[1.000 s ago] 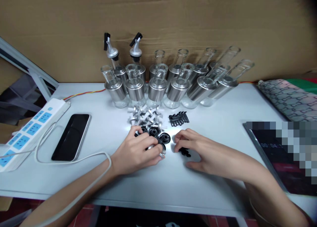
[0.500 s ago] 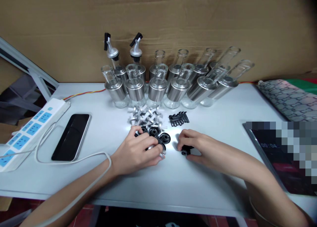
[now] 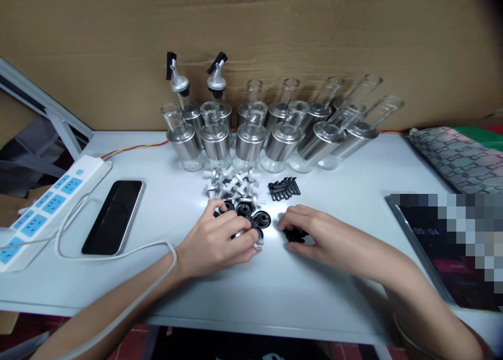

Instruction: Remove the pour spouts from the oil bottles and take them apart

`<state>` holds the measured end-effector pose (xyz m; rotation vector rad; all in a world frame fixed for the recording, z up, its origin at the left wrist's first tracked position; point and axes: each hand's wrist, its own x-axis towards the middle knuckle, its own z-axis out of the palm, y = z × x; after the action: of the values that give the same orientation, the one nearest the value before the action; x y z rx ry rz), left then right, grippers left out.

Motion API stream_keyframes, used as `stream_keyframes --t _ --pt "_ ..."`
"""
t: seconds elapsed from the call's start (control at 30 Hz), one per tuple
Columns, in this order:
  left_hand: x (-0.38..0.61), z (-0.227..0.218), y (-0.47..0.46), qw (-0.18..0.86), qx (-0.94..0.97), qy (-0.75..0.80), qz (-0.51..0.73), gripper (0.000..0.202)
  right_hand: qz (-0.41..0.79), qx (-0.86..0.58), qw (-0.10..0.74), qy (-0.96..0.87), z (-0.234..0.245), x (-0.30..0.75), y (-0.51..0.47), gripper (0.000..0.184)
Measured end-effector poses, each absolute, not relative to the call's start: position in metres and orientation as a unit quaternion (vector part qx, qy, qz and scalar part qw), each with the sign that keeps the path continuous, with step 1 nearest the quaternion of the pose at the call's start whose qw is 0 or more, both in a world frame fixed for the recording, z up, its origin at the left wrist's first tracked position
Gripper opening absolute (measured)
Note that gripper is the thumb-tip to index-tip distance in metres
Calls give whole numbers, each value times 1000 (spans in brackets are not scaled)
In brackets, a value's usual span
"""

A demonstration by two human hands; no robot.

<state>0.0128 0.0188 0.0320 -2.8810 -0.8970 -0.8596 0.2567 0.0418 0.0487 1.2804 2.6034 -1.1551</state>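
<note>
My left hand (image 3: 222, 239) is closed, its fingers curled round a silver spout piece (image 3: 257, 248) that is mostly hidden. Beneath and beyond those fingers lie several round black stoppers (image 3: 262, 219). To the right, my right hand (image 3: 310, 229) reaches over a small heap of black parts (image 3: 294, 235), thumb and fingers apart around it and touching it. Silver-white spouts (image 3: 231, 184) are piled just beyond the stoppers. Small black levers (image 3: 283, 188) lie side by side to the right of that pile.
Glass bottles with steel sleeves (image 3: 250, 140) stand in rows at the back; two carry pourers (image 3: 217, 79). On the left are a phone (image 3: 113, 217), a power strip (image 3: 43, 213) and a white cable (image 3: 118, 256). A tablet showing a timer (image 3: 426, 244) lies at right.
My right hand has shifted slightly left over the black parts, and its thumb has moved left and up. My left hand stays in place.
</note>
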Motion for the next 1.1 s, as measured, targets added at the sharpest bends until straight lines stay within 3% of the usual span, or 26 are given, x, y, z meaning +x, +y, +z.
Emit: stream_keyframes --t 0.3,0.57,0.7,1.1 --pt "12 33 20 3 -918 -282 -277 17 -372 414 22 831 46 259 42 13" --pt "12 32 19 -1 -919 -285 -273 17 -372 461 27 805 42 276 43 36" --pt "13 33 19 3 -918 -284 -278 16 -375 507 49 774 36 281 46 28" --pt "13 30 19 -5 -922 -277 -269 14 -388 454 -2 802 39 272 44 21"
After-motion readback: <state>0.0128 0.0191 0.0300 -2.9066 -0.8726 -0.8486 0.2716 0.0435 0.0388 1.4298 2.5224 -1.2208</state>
